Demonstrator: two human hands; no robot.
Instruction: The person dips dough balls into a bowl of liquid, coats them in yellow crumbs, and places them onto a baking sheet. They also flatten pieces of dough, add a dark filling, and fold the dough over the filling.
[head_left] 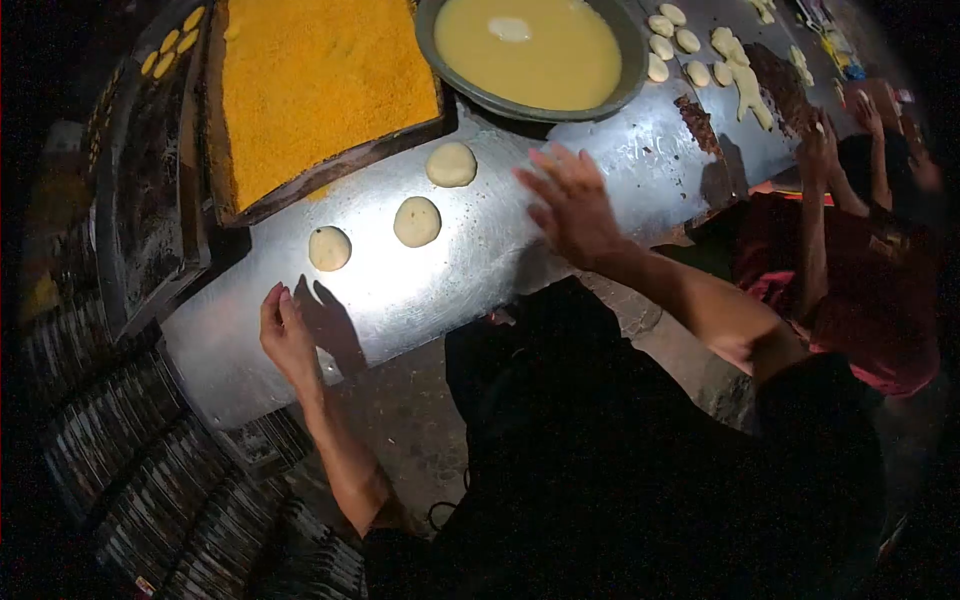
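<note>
Three flattened dough balls lie on the metal table: a left one [329, 248], a middle one [417, 221] and a right one [451, 164]. Just below the left ball, my left hand [290, 340] hovers over the table's front edge. Its fingers are loosely bent, the thumb slightly apart, and nothing shows between them. My right hand [575, 205] is over the table to the right of the dough, fingers spread, holding nothing. Behind the dough stand a tray of orange crumbs [320, 90] and a wide bowl [625, 95] of pale yellow liquid with a whitish piece in it.
Several small dough pieces [661, 47] and brown filling [697, 125] lie farther right on the metal table [230, 375]. Co-workers' hands [818, 150] are at the right. Dark trays [150, 200] with yellow pieces stand left; stacked dark racks [130, 430] fill the lower left.
</note>
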